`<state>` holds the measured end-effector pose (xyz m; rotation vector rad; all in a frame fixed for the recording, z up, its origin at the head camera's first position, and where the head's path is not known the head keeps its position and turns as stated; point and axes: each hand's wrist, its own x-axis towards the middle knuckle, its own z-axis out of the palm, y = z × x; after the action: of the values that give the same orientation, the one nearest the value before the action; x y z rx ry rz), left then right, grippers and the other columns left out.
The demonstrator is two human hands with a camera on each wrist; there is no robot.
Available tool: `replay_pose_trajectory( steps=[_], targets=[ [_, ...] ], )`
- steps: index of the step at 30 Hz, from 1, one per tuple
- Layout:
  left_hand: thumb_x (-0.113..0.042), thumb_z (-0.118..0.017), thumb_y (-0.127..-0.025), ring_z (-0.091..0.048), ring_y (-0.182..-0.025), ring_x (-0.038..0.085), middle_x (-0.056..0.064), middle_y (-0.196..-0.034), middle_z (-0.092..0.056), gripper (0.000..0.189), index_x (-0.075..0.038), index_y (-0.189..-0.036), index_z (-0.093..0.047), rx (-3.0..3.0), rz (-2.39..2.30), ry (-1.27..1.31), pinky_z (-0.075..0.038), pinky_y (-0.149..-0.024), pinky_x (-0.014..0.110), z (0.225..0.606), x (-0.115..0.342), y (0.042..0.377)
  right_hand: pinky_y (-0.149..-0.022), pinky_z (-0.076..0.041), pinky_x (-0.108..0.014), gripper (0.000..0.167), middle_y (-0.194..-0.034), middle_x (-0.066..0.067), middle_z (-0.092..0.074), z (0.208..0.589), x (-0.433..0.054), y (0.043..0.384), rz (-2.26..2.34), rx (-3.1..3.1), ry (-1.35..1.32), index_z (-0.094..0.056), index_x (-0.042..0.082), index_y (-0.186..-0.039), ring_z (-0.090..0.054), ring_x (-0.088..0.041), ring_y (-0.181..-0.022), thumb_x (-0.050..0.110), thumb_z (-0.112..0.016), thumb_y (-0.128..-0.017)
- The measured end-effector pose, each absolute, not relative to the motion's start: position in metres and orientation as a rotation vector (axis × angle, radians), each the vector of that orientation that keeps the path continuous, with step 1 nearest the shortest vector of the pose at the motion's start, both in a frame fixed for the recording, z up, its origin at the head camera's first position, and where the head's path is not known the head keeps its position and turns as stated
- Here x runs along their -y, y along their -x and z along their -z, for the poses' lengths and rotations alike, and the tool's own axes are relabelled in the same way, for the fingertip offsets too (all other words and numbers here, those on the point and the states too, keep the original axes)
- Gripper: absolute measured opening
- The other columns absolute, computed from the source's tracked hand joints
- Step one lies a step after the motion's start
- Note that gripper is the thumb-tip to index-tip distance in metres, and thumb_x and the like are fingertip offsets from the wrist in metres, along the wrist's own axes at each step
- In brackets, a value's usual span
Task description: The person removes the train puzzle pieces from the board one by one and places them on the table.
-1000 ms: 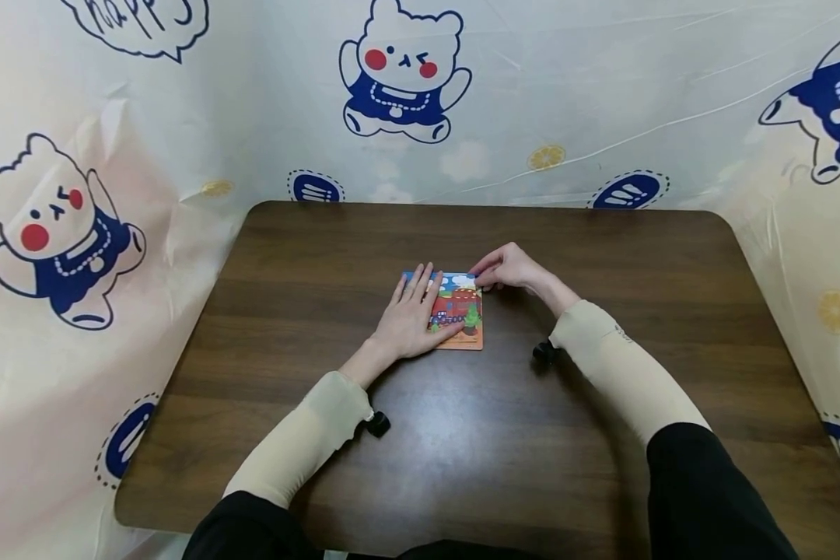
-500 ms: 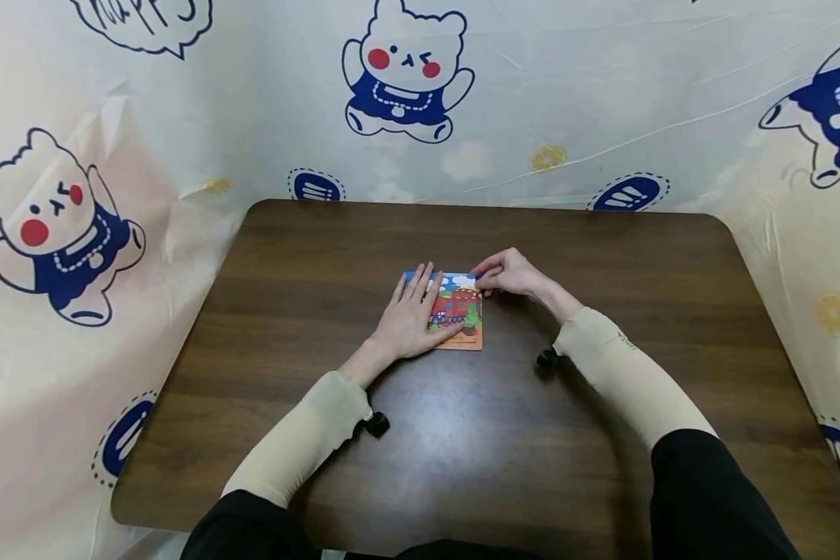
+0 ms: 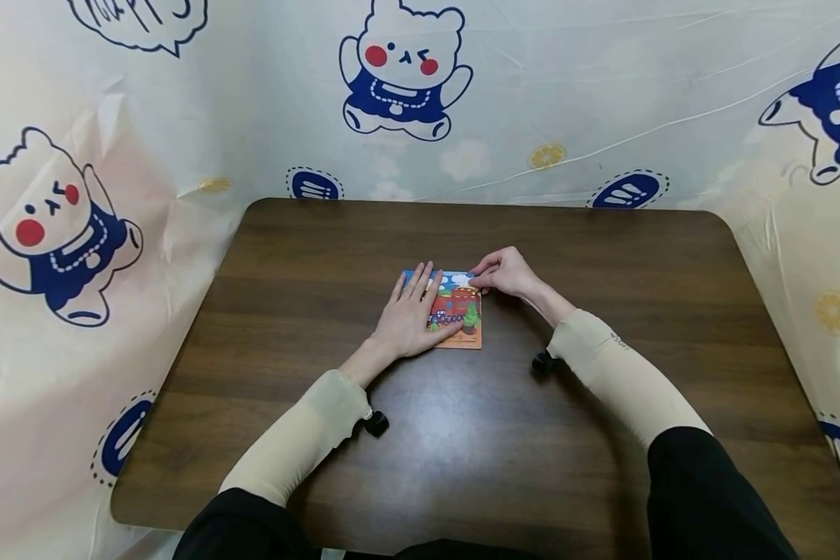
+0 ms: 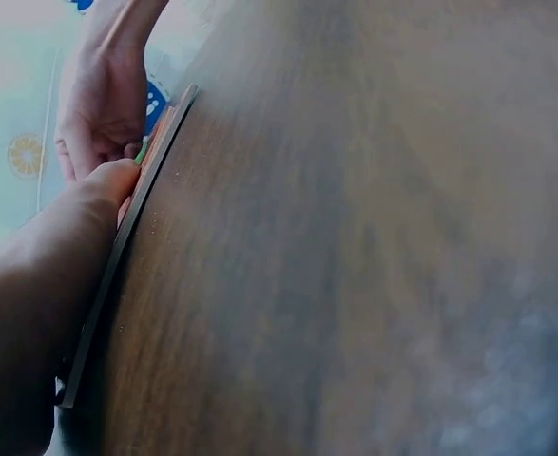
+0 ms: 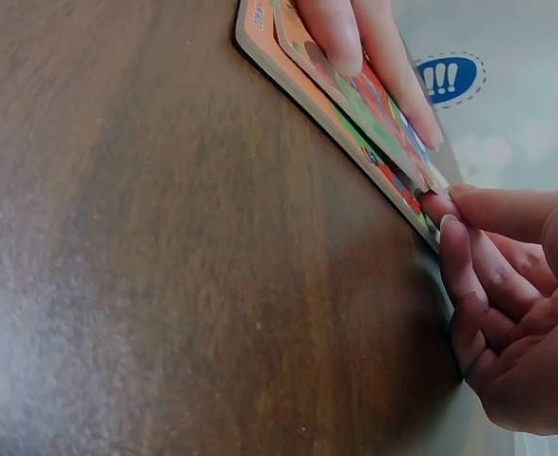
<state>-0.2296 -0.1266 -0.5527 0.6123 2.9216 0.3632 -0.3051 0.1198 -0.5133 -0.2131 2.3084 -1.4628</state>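
A small board with a colourful red, green and blue picture (image 3: 455, 303) lies flat on the table. My left hand (image 3: 407, 320) rests on its left part with fingers spread, thumb across the lower picture. At the upper right corner is my right hand (image 3: 507, 272). The right wrist view shows two layers: a lower board (image 5: 271, 59) with an orange border, and a thin picture panel (image 5: 378, 114) tilted up off it at that corner. My right thumb and fingers (image 5: 492, 214) pinch the panel's raised corner. Left-hand fingers (image 5: 334, 38) lie on the panel's other part.
The brown wooden table (image 3: 462, 467) extends around the board on all sides. Behind and beside it hangs a pale sheet (image 3: 532, 85) printed with cartoon bears. Both forearms wear cream sleeves (image 3: 623, 373), with a small black device (image 3: 376, 424) at each wrist.
Both hands stay at the same places on the board. My right wrist and forearm have shifted very slightly to the left since half a second ago.
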Motion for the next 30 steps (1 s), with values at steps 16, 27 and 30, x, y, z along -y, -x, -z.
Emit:
replay_pose_trajectory(
  steps=[16, 27, 30],
  targets=[
    [-0.086, -0.046, -0.099, 0.004, -0.176, 0.021, 0.002, -0.188, 0.001, 0.109, -0.021, -0.179, -0.008, -2.94, -0.366, -0.578, 0.003, -0.143, 0.053, 0.553, 0.125, 0.229, -0.061, -0.053, -0.022, 0.018, -0.105, -0.022, -0.085, 0.514, -0.117, 0.302, 1.489, -2.338, 0.254, -0.078, -0.008, -0.103, -0.071, -0.007, -0.066, 0.008, -0.083, -0.097],
    [-0.086, -0.047, -0.1, 0.004, -0.176, 0.021, 0.002, -0.188, 0.002, 0.109, -0.021, -0.179, -0.009, -2.943, -0.364, -0.581, 0.002, -0.143, 0.053, 0.553, 0.124, 0.23, -0.06, -0.052, -0.025, 0.013, -0.095, -0.014, -0.085, 0.514, -0.121, 0.297, 1.519, -2.36, 0.32, -0.078, -0.003, -0.098, -0.071, -0.015, -0.068, 0.009, -0.082, -0.099],
    [-0.086, -0.046, -0.1, 0.005, -0.176, 0.02, 0.002, -0.188, 0.002, 0.109, -0.021, -0.179, -0.008, -2.941, -0.365, -0.58, 0.002, -0.143, 0.053, 0.553, 0.125, 0.229, -0.058, -0.05, -0.024, 0.013, -0.091, -0.015, -0.084, 0.515, -0.121, 0.293, 1.519, -2.397, 0.364, -0.08, -0.003, -0.101, -0.07, -0.018, -0.069, 0.009, -0.081, -0.1]
  ],
)
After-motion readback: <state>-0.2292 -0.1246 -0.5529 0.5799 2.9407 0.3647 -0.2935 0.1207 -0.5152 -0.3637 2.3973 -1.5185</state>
